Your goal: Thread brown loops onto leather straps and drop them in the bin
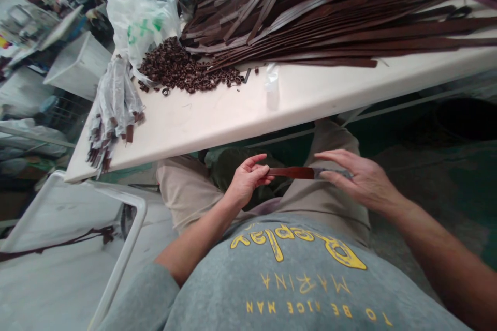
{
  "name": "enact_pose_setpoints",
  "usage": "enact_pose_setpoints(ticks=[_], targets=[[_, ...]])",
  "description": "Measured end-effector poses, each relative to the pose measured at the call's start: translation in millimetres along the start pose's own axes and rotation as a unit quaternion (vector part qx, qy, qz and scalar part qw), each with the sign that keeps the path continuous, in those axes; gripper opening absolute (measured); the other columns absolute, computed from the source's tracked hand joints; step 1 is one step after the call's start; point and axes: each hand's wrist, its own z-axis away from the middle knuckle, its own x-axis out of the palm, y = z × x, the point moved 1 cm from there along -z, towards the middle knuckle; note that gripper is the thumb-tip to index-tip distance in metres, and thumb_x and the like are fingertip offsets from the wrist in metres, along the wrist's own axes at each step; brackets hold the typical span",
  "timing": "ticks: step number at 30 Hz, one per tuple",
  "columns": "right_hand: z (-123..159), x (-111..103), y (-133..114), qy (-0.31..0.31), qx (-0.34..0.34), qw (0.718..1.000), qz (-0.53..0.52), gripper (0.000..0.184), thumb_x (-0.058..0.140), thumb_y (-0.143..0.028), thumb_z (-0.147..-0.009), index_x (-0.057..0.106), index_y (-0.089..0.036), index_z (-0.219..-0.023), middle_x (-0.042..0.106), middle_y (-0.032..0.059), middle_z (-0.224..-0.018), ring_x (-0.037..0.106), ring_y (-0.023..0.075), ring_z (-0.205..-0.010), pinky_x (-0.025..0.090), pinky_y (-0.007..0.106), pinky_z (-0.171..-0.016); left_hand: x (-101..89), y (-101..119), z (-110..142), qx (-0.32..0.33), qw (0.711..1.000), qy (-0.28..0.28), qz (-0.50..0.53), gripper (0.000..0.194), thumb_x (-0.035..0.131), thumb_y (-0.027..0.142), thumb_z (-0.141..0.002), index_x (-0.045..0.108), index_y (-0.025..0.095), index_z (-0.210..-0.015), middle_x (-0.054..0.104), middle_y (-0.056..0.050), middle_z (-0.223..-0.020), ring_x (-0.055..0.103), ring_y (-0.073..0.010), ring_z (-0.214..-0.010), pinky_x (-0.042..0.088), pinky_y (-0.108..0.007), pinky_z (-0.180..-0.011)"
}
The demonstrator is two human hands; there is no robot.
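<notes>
I hold a narrow dark brown leather strap (292, 172) across my lap, below the table edge. My left hand (247, 179) pinches its left end between thumb and fingers. My right hand (357, 178) lies over the right end, fingers curved around a clear plastic sleeve (334, 171) that covers that end of the strap.
A white table (217, 114) carries a big pile of brown straps (330, 10), a heap of small brown loops (178, 68), a white plastic bag (142, 18), a bundle of sleeved straps (114, 108) and a small clear bottle (272, 85). A white frame (130, 238) stands at left.
</notes>
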Motion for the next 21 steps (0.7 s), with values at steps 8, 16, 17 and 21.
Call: enact_pose_setpoints(ticks=[8, 16, 17, 21], targets=[[-18, 75, -43, 0.128, -0.149, 0.98, -0.035, 0.017, 0.063, -0.034, -0.094, 0.073, -0.021, -0.098, 0.075, 0.0056, -0.086, 0.068, 0.0196, -0.078, 0.052, 0.034, -0.073, 16.3, -5, -2, -0.019, 1.0, -0.01, 0.012, 0.078, 0.094, 0.036, -0.053, 0.061, 0.013, -0.12, 0.067, 0.002, -0.068, 0.064, -0.0113, -0.061, 0.053, -0.022, -0.059], [-11, 84, -24, 0.121, -0.196, 0.973, -0.002, 0.021, 0.054, -0.03, -0.099, 0.071, -0.02, -0.092, 0.068, 0.0038, -0.074, 0.065, 0.0168, -0.068, 0.051, 0.028, -0.061, 4.4, -25, -8, -0.058, 0.998, 0.0, 0.015, 0.07, 0.095, 0.04, -0.052, 0.069, 0.01, -0.11, 0.073, -0.007, -0.079, 0.067, -0.0141, -0.068, 0.053, -0.026, -0.067], [-10, 85, -23, 0.12, -0.198, 0.973, -0.003, 0.023, 0.053, -0.03, -0.1, 0.071, -0.02, -0.091, 0.068, 0.0036, -0.073, 0.065, 0.0166, -0.067, 0.05, 0.027, -0.06, 2.2, -25, -8, -0.059, 0.998, -0.015, 0.001, 0.065, 0.094, 0.039, -0.054, 0.071, 0.011, -0.108, 0.074, -0.008, -0.081, 0.067, -0.0143, -0.069, 0.053, -0.026, -0.068], [-8, 89, -18, 0.107, -0.196, 0.975, -0.019, 0.024, 0.052, -0.03, -0.1, 0.071, -0.021, -0.089, 0.066, 0.0028, -0.072, 0.065, 0.0153, -0.065, 0.05, 0.026, -0.059, -6.7, -18, -6, -0.01, 0.983, -0.112, -0.147, 0.047, 0.088, 0.037, -0.063, 0.076, 0.014, -0.102, 0.078, -0.01, -0.093, 0.07, -0.0179, -0.079, 0.054, -0.029, -0.078]])
